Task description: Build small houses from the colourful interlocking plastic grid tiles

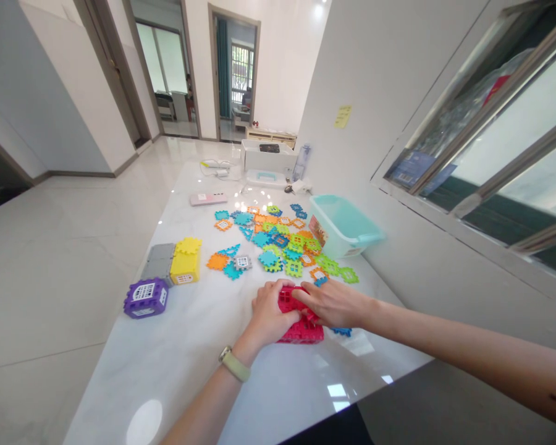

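A red box of interlocking plastic building panels [301, 334] rests on the white table near its front. Round its left side curl the fingers of my left hand [271, 312], thumb along the top. My right hand [328, 303] closes over the right and top of the same box, pressing on a red panel there. Part of the box is covered by my fingers. Just beyond lie loose panels in orange, green, teal and blue [278, 238]. A blue panel [341, 332] peeks out under my right wrist.
To the left stand a purple block [146, 298], a yellow block [185, 267] and grey blocks [158, 262]. A teal bin [347, 225] is against the wall at right. Farther back are a pink phone-like slab [208, 199] and a white box [269, 157].
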Available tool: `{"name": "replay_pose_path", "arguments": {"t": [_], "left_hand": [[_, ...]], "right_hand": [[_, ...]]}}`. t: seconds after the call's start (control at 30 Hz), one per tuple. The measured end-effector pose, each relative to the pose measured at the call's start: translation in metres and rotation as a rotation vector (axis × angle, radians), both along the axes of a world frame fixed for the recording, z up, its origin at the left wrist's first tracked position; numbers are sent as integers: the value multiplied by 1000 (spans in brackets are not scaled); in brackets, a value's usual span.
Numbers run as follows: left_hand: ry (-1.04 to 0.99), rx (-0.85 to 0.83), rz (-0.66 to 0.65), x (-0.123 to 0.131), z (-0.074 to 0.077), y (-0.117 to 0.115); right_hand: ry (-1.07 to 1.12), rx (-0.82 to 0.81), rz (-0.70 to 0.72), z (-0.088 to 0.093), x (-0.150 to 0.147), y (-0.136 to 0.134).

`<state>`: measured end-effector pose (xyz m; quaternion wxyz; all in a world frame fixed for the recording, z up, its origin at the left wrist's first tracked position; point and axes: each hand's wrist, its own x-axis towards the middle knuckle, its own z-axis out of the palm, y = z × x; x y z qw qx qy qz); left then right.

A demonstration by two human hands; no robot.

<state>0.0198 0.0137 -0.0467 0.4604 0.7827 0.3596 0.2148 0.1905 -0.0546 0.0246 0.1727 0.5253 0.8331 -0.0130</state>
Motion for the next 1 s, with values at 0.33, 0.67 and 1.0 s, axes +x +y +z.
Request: {"name": "replay_pose_path", "arguments": {"t": [0.33,0.67,1.0], "left_hand": [[-64,127,-107,-2,4,12],[161,388,-261,-11,24,16],[278,480,-325,-13,27,14]], "right_hand": [[234,-86,-19,9,12,4],[80,34,66,-7,10,-1],[114,-20,86,-11,14,2]]}}
